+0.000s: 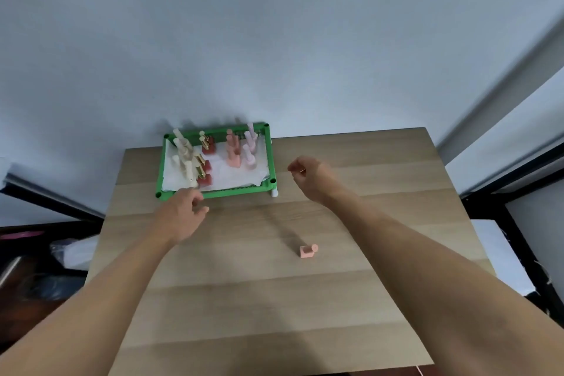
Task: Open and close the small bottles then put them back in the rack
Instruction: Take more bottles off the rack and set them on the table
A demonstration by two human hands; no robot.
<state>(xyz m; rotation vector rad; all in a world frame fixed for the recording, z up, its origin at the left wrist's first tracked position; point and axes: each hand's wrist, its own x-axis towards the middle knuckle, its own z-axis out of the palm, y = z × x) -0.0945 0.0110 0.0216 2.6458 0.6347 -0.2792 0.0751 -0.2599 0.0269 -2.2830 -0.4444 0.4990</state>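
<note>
A green rack [271,159] lined with white paper stands at the far left of the wooden table [274,299]. It holds several small bottles: cream ones [184,156], red ones with gold caps [206,168], peach ones [232,151] and pale pink ones [249,153]. One peach bottle [308,250] stands alone on the table, nearer to me. My left hand [184,212] hovers at the rack's front left edge, fingers apart, holding nothing. My right hand [308,172] is to the right of the rack, fingers curled in, with nothing seen in it.
A grey wall rises right behind the table. Black frame bars and dark clutter sit left of the table. A white surface and black frame [518,223] lie to its right.
</note>
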